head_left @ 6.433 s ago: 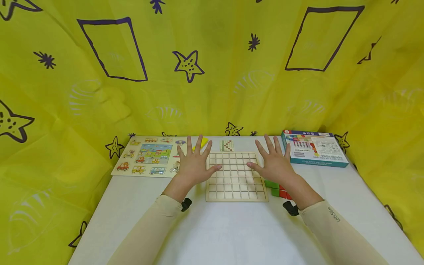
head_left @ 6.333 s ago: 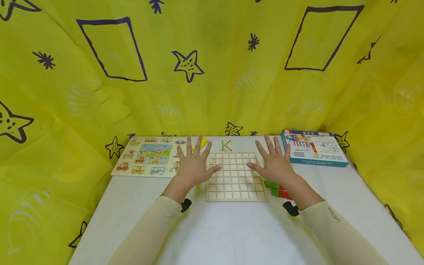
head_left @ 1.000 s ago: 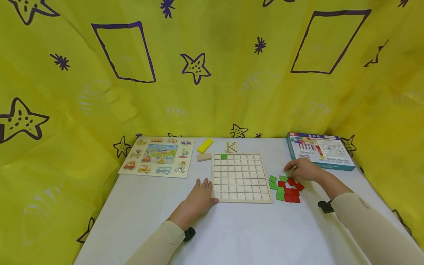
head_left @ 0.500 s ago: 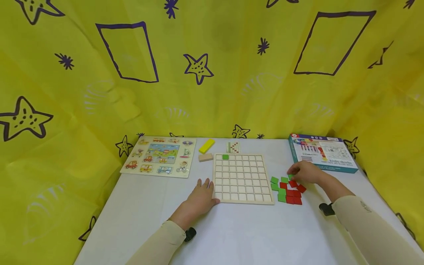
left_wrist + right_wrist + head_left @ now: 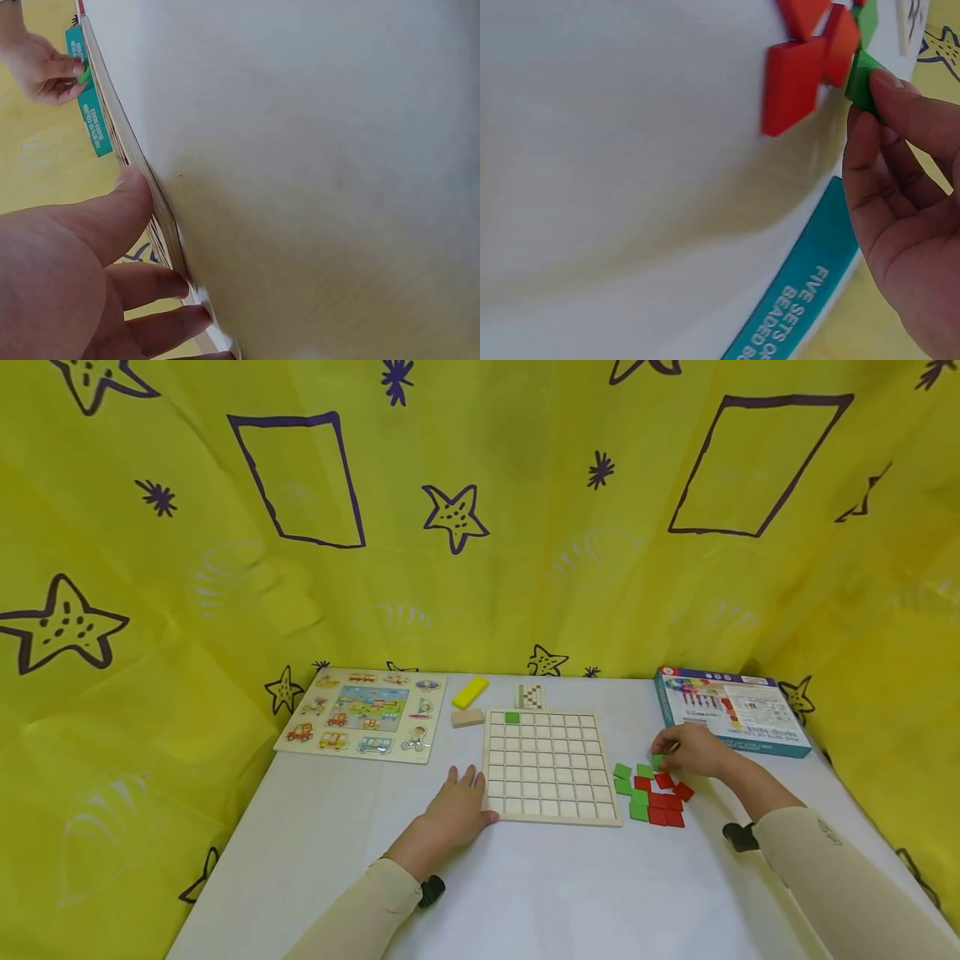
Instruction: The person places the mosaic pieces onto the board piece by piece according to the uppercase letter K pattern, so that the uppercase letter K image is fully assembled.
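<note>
My right hand (image 5: pixel 692 752) pinches a green square tile (image 5: pixel 862 84) between thumb and fingers, just behind the loose tiles. Red tiles (image 5: pixel 666 810) and green tiles (image 5: pixel 638 806) lie flat in a loose cluster to the right of the wooden grid board (image 5: pixel 555 820). One green tile (image 5: pixel 512 717) sits in the board's back row, second cell from the left. At the board's front left corner my left hand (image 5: pixel 452 810) rests with fingers extended along the edge, thumb at the front rim; the left wrist view shows the thumb (image 5: pixel 124 206) against the board's side.
Behind the board lies a small pattern card (image 5: pixel 531 697). A yellow block (image 5: pixel 470 692) and a plain wooden block (image 5: pixel 468 718) are at its back left. A picture puzzle (image 5: pixel 360 714) lies far left, a teal-edged box (image 5: pixel 735 710) at back right, before a yellow curtain (image 5: pixel 495 593).
Compared with several seconds ago, both spread hands have come down and apart, and one green tile is in the board. Over the last second my right fingers have closed on another green tile.
</note>
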A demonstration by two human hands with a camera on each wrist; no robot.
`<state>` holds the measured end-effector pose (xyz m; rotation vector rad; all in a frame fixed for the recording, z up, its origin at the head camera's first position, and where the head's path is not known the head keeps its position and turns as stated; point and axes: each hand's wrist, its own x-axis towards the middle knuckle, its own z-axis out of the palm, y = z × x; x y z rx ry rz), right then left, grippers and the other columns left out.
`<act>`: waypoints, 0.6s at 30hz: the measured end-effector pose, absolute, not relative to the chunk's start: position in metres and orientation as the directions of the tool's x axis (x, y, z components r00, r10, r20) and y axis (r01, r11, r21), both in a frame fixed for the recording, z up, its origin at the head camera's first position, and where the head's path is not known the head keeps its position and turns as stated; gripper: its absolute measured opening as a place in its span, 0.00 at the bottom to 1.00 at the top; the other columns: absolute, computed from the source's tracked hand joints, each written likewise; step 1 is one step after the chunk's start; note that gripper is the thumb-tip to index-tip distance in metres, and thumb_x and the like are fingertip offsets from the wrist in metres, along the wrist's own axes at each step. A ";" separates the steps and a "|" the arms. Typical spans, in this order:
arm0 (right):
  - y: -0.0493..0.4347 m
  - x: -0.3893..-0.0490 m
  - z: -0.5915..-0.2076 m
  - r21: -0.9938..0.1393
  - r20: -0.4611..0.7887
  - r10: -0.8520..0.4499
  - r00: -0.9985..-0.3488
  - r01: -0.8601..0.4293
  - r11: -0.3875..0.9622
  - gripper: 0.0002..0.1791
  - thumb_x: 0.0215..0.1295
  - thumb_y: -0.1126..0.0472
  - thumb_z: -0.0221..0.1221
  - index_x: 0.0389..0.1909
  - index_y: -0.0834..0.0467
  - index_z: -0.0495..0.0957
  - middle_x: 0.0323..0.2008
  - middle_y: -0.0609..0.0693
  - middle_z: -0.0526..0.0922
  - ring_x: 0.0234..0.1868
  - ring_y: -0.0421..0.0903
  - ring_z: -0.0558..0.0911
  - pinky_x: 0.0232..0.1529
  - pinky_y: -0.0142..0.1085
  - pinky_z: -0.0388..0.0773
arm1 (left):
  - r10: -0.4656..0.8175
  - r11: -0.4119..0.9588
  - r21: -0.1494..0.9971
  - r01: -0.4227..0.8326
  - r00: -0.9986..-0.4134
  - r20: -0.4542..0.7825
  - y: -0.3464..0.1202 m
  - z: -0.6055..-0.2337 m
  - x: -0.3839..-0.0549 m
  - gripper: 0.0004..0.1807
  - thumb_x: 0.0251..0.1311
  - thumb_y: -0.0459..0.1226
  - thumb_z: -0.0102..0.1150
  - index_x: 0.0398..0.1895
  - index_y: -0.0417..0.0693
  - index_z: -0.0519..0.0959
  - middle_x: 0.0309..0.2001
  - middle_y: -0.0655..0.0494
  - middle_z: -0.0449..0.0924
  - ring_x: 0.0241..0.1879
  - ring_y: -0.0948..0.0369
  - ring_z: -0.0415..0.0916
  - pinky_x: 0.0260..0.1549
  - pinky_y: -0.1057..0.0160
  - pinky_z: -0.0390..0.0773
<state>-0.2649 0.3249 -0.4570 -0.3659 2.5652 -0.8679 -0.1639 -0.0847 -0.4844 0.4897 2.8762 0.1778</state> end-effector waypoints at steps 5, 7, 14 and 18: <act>0.312 -0.273 -0.443 -0.666 -0.222 -0.381 -0.897 -0.146 0.732 0.13 0.68 0.67 0.62 0.50 0.69 0.80 0.42 0.56 0.82 0.41 0.51 0.80 0.45 0.40 0.82 | 0.332 0.940 0.149 0.307 -0.921 -0.201 -0.085 -0.485 -0.164 0.40 0.69 0.53 0.57 0.72 0.30 0.64 0.73 0.34 0.61 0.73 0.38 0.55 0.71 0.46 0.60; 0.304 -0.278 -0.438 -0.674 -0.192 -0.382 -0.904 -0.161 0.721 0.14 0.69 0.66 0.62 0.51 0.69 0.79 0.42 0.56 0.83 0.42 0.51 0.81 0.46 0.41 0.82 | 0.326 0.942 0.156 0.298 -0.923 -0.206 -0.085 -0.485 -0.163 0.40 0.70 0.53 0.57 0.72 0.30 0.64 0.73 0.34 0.60 0.73 0.38 0.54 0.70 0.45 0.61; 0.265 -0.300 -0.427 -0.700 -0.160 -0.386 -0.909 -0.171 0.693 0.15 0.70 0.66 0.62 0.53 0.69 0.79 0.43 0.58 0.83 0.43 0.55 0.83 0.49 0.51 0.82 | 0.327 0.944 0.125 0.306 -0.920 -0.215 -0.084 -0.484 -0.163 0.40 0.70 0.54 0.55 0.72 0.31 0.64 0.73 0.35 0.60 0.74 0.39 0.55 0.70 0.46 0.61; 0.238 -0.312 -0.428 -0.708 -0.150 -0.418 -0.896 -0.197 0.678 0.14 0.70 0.67 0.61 0.53 0.69 0.80 0.44 0.58 0.83 0.44 0.56 0.83 0.48 0.50 0.83 | 0.324 0.945 0.111 0.307 -0.920 -0.219 -0.083 -0.483 -0.164 0.40 0.71 0.54 0.55 0.72 0.31 0.64 0.74 0.36 0.60 0.74 0.40 0.54 0.70 0.47 0.61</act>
